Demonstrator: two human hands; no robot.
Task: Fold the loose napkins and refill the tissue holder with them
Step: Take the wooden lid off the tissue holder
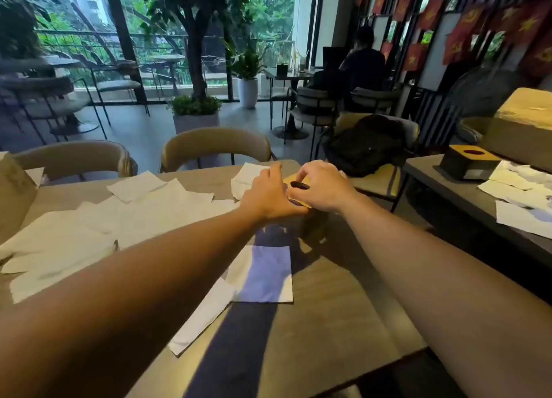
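Observation:
The tissue holder, a dark box with a yellow-wood top and a dark oval slot, stands near the far right edge of the table. My left hand grips its left side. My right hand has curled fingers that pinch the top beside the slot. Both hands hide most of the holder. Several loose white napkins lie spread over the left half of the table. One folded napkin lies under my left forearm, another napkin lies nearer me, and a small pile sits behind my left hand.
A second tissue holder, more napkins and a cardboard box sit on the table to the right. Padded chairs line the far side. A black backpack rests on a chair. A person sits in the background.

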